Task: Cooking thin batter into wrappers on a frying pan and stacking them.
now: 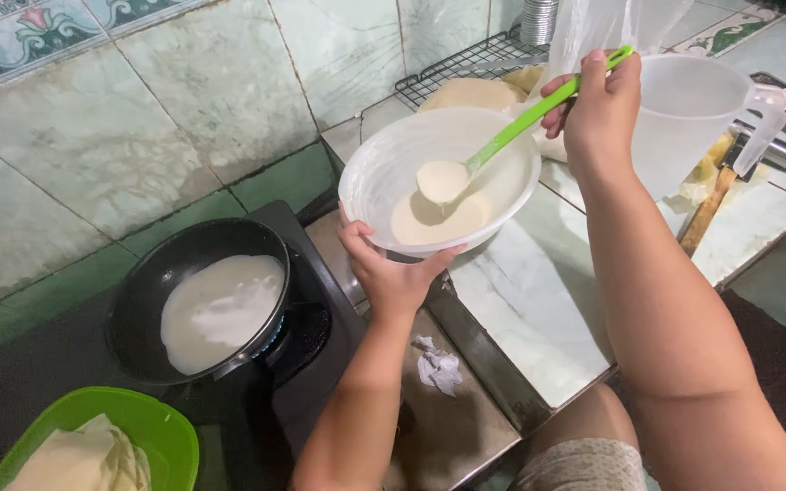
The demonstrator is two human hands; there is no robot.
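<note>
Leftmost, found a green bowl (164, 435) at seven o'clock of the view, with folded pale sheets inside. Noted just past it, at about eight o'clock, a black pan (138, 291) on the dark stove (316, 391), with a thin pool of white batter (220, 309) spread over the pan's floor.

Met the left hand (393, 273) near centre, grip clamped on the near rim of a white bowl (379, 173), thumb over the edge and fingers underneath. Saw the bowl held tilted in the air above the stove's right edge and the table (539, 300), with a shallow puddle of batter gathered at its low side. Judged the bowl light, thin-walled and a little flexible, likely slick if batter had reached the rim. Reckoned the best hold to be on the rim with support under the base.

Spotted a scrap of crumpled paper (438, 368) at six o'clock.

Followed the green ladle (511, 132) up from the bowl toward one o'clock, cup full of batter. Found the right hand (598, 109) there, grip closed around the handle's top end. Judged the ladle stiff and light, the load runny and quick to drip.

Passed, at two o'clock, a clear plastic jug (684, 118), close by the right hand, and behind the bowl at twelve a wire rack (466, 64).
</note>
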